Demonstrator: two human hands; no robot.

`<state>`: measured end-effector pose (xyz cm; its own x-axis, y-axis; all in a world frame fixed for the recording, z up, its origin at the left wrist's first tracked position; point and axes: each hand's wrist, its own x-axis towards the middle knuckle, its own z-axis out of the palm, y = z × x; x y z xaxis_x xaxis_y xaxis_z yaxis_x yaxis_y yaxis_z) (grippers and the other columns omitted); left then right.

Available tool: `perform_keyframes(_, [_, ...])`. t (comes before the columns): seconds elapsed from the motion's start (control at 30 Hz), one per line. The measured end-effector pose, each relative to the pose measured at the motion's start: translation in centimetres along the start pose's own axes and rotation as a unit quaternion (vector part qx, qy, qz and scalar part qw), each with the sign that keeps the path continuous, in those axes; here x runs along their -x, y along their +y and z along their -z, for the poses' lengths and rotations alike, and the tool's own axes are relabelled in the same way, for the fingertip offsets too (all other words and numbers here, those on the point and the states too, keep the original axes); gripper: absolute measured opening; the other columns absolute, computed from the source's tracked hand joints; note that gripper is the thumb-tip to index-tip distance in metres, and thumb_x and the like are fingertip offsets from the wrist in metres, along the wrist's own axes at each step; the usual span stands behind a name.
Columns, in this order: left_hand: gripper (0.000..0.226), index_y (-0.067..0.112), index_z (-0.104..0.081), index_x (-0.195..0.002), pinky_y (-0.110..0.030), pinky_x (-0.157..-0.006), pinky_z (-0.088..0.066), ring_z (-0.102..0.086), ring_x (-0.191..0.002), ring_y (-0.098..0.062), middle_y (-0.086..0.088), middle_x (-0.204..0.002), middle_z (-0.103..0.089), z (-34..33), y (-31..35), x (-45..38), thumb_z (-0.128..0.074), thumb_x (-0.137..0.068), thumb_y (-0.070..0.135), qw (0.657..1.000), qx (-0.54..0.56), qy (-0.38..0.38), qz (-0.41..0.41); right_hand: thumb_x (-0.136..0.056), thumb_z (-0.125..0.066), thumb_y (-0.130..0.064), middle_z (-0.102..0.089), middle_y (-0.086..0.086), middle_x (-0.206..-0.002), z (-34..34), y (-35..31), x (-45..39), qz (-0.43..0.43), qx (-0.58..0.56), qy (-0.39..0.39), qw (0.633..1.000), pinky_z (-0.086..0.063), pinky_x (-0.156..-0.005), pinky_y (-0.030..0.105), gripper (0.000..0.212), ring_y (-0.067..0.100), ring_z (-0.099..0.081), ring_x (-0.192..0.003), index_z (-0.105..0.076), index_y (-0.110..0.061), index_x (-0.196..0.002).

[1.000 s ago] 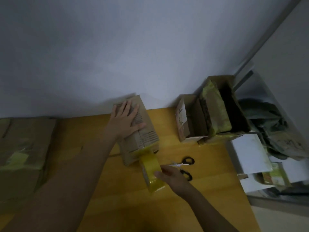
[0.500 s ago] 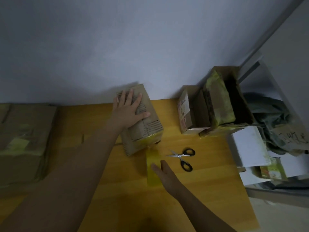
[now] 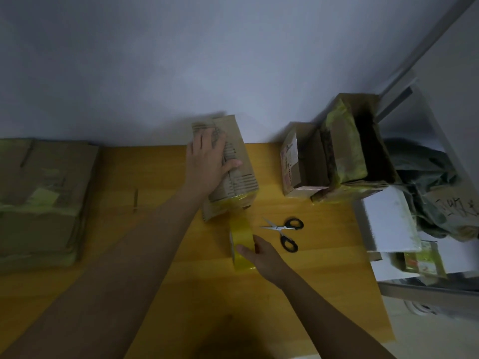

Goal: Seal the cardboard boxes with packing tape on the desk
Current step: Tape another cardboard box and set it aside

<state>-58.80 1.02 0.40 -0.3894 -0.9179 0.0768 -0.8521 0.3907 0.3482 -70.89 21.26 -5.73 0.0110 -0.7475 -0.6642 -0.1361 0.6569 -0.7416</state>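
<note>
A brown cardboard box (image 3: 241, 177) stands at the back middle of the wooden desk (image 3: 166, 229). My left hand (image 3: 210, 161) lies flat on its top, fingers spread. A strip of yellow tape runs from the box's near edge down to the yellow tape roll (image 3: 239, 244) on the desk in front of it. My right hand (image 3: 261, 255) holds the roll, thumb on its left face and fingers at its right side.
Black-handled scissors (image 3: 285, 231) lie open just right of the roll. A large flat cardboard box (image 3: 39, 200) sits at the left. Small boxes (image 3: 298, 159) and an open taped box (image 3: 347, 151) stand at the back right; white boxes (image 3: 388, 221) lie beyond the desk's right edge.
The tape roll has been drawn toward me, away from the box, stretching the strip. My left hand has stayed on the box top.
</note>
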Motion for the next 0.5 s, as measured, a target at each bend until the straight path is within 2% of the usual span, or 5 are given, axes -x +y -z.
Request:
perform_keyframes(0.13, [0.038,0.004,-0.057,-0.1,-0.036,-0.084,-0.039,-0.042,-0.098,-0.022,-0.014,-0.106,-0.052,0.1,1.4,7.5,-0.05,-0.093,0.041,0.975,0.116,0.185,0.032,-0.096,-0.057,-0.039,-0.055,-0.016,-0.13,0.1,-0.4,0.4,0.011,-0.004,-0.014,1.0,-0.049,-0.093,0.031,0.035,0.011,-0.055,-0.12,-0.047,-0.031,-0.129])
perform_keyframes(0.2, [0.032,0.007,-0.053,-0.091,-0.033,-0.078,-0.039,-0.042,-0.089,-0.021,-0.008,-0.094,-0.05,-0.7,1.4,11.6,-0.046,-0.094,0.037,0.968,0.14,0.201,0.05,-0.095,-0.057,-0.046,-0.052,-0.014,-0.137,0.2,-0.6,0.3,0.009,0.017,-0.021,1.0,-0.047,-0.097,0.034,0.046,0.011,-0.053,-0.122,-0.045,-0.027,-0.135])
perform_keyframes(0.33, [0.046,0.013,-0.046,-0.127,-0.047,-0.101,-0.037,-0.039,-0.124,-0.032,-0.017,-0.132,-0.046,-2.7,0.3,13.0,-0.058,-0.089,0.036,0.992,0.064,0.11,-0.008,-0.096,-0.061,-0.032,-0.058,-0.005,-0.131,0.9,-0.3,0.0,0.004,-0.009,-0.047,0.999,-0.052,-0.081,0.024,0.045,0.011,-0.061,-0.109,-0.047,-0.023,-0.137])
perform_keyframes(0.4, [0.07,0.02,-0.031,-0.145,-0.052,-0.11,-0.027,-0.024,-0.141,-0.039,-0.018,-0.152,-0.031,-3.1,0.1,11.3,-0.069,-0.086,0.028,0.997,0.002,0.035,-0.065,-0.097,-0.06,-0.026,-0.058,-0.007,-0.129,1.1,0.0,0.0,0.006,-0.004,-0.055,0.998,-0.05,-0.079,0.02,0.043,0.01,-0.058,-0.11,-0.045,-0.026,-0.137])
perform_keyframes(0.5, [0.092,0.035,0.003,-0.153,-0.052,-0.11,-0.032,0.003,-0.148,-0.037,-0.007,-0.163,-0.001,-2.5,-0.2,8.8,-0.063,-0.091,0.016,0.985,-0.1,-0.091,-0.109,-0.099,-0.058,-0.026,-0.057,-0.007,-0.131,1.0,0.6,-0.2,0.026,0.014,-0.046,0.999,-0.052,-0.086,0.026,0.043,0.014,-0.057,-0.116,-0.045,-0.023,-0.14])
